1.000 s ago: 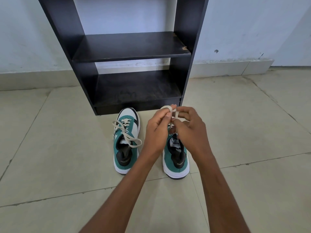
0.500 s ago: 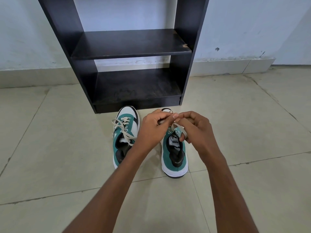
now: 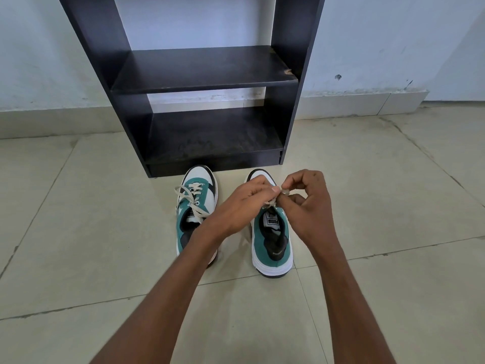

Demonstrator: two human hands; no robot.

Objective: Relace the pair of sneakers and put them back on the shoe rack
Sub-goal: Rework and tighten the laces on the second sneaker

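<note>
Two green and white sneakers stand side by side on the tiled floor, toes toward a black shoe rack [image 3: 204, 67]. The left sneaker [image 3: 195, 214] has its cream lace threaded and tied in a loose bow. Over the tongue of the right sneaker [image 3: 273, 243], my left hand [image 3: 244, 203] and my right hand [image 3: 307, 203] meet, both pinching the cream lace [image 3: 270, 204] between fingertips. My hands hide most of that shoe's lacing. Both rack shelves hold nothing.
The rack stands against a pale blue wall [image 3: 393, 43] with a tiled skirting. Beige floor tiles [image 3: 380, 193] spread to the left, right and front of the shoes.
My hands have dropped lower and drawn the lace loops down tight over the right sneaker's tongue. The view has shifted slightly; the sneakers have stayed put.
</note>
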